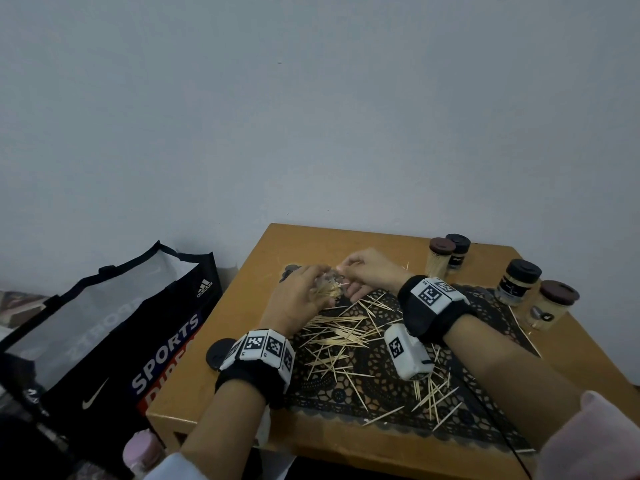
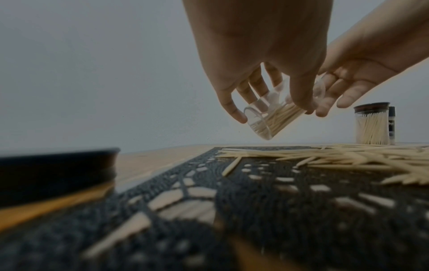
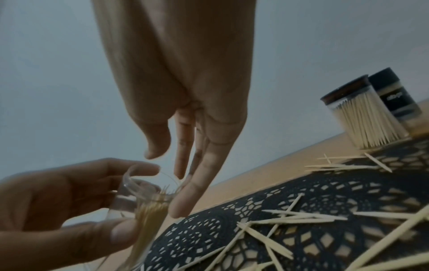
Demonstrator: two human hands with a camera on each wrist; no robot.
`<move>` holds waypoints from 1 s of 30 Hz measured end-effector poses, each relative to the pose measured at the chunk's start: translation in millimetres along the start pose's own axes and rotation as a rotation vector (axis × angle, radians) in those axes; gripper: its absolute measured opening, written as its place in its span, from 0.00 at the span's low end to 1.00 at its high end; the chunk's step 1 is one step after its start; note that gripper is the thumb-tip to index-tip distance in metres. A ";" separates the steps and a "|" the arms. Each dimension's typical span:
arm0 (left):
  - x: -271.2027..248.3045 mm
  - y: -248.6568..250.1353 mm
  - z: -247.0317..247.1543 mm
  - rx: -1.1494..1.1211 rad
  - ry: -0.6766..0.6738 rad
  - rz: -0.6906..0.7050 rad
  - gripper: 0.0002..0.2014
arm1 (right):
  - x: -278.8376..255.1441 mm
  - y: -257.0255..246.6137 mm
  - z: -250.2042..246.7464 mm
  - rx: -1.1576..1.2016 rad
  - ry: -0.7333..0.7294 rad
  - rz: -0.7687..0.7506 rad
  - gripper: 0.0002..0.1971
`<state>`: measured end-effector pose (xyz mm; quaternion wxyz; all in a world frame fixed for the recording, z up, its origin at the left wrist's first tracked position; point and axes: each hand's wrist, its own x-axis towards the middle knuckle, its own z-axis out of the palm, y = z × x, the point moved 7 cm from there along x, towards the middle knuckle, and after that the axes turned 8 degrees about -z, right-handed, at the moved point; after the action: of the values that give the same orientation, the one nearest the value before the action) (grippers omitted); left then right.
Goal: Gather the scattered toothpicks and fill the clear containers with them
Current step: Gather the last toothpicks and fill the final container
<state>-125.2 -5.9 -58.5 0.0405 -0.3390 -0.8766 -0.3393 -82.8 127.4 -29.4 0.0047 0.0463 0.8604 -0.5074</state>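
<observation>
My left hand [image 1: 302,289] grips a clear container [image 1: 330,287] partly filled with toothpicks, lifted off the table and tilted, mouth toward the right hand. In the left wrist view the container [image 2: 274,119] hangs under my curled fingers [image 2: 234,108]. My right hand [image 1: 367,271] is at the container's mouth [image 3: 148,190], its fingers [image 3: 197,179] straight and touching the rim, thumb apart; I see nothing pinched. Several loose toothpicks [image 1: 346,334] lie scattered on the black lace mat [image 1: 381,393].
Several capped containers full of toothpicks [image 1: 441,258] [image 1: 517,282] [image 1: 550,304] stand at the table's back right. A loose black lid [image 1: 220,353] lies by my left wrist, another [image 1: 289,271] behind my left hand. A sports bag [image 1: 114,341] stands left of the wooden table [image 1: 221,403].
</observation>
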 end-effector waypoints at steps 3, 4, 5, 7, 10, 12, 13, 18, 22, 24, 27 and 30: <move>-0.7 -0.8 -3.5 -0.019 0.035 -0.012 0.33 | -4.0 -4.4 7.9 0.082 -0.044 -0.012 0.18; -0.9 0.0 -4.0 -0.025 0.040 -0.006 0.34 | -4.2 -4.6 8.2 0.093 -0.037 -0.020 0.19; -0.9 0.6 -4.5 -0.024 0.046 0.001 0.34 | -4.0 -4.6 6.4 0.089 -0.009 -0.028 0.18; -1.2 1.2 -6.9 0.003 0.075 0.011 0.34 | -2.0 -2.7 -1.3 0.059 0.083 -0.046 0.18; -1.4 1.1 -9.3 0.053 0.105 0.021 0.35 | -2.4 3.1 -7.0 0.104 0.118 -0.022 0.17; -1.6 2.9 -8.2 0.077 0.097 0.045 0.35 | -4.6 4.4 -6.2 0.144 0.091 -0.023 0.17; -1.7 4.3 -7.9 0.089 0.097 0.056 0.34 | -6.0 4.9 -6.3 0.142 0.076 -0.031 0.17; -2.1 5.0 -7.7 0.159 0.089 0.048 0.25 | -13.6 15.3 -7.2 -0.046 -0.015 -0.049 0.23; -1.7 -2.4 -11.7 0.119 0.124 -0.032 0.26 | -23.6 46.1 3.8 -0.503 -0.224 0.058 0.53; -1.5 -2.8 -11.2 0.137 0.122 -0.041 0.26 | -27.1 59.1 13.4 -0.630 -0.310 0.092 0.61; -0.4 -4.1 -9.2 0.151 0.104 -0.033 0.26 | -31.3 52.0 30.7 -0.702 -0.348 -0.024 0.61; 0.8 -5.7 -8.3 0.166 0.090 -0.046 0.27 | -33.3 38.8 42.9 -0.765 -0.347 -0.164 0.57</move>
<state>-130.6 -13.7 -55.1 0.0999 -0.2984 -0.9066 -0.2811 -48.1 106.1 -82.3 0.1257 -0.1133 0.9740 -0.1506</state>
